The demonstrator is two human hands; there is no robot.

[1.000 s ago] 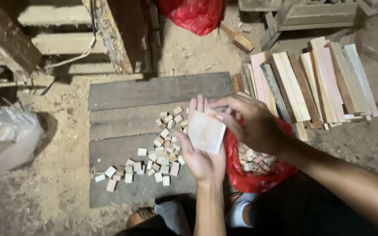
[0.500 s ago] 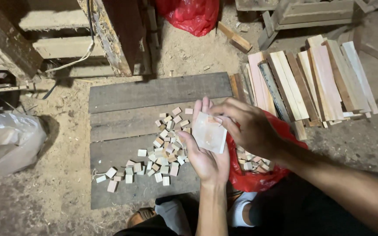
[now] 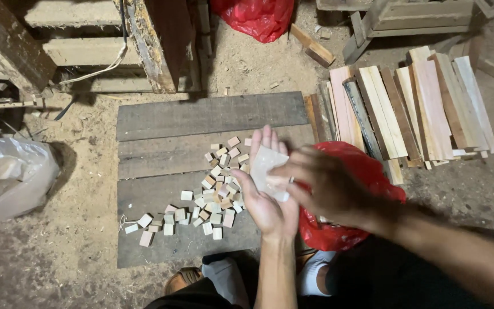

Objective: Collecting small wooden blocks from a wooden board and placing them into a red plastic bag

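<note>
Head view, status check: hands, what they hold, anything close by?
Left hand open, palm up, a pale sheet lying on it. Right hand blurred, fingers over the sheet. Small wood blocks scattered on the boards just beside.

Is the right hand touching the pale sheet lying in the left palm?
Touching. The head view shows the right hand with fingertips laid on the pale sheet, which lies flat in the open left hand.
</note>
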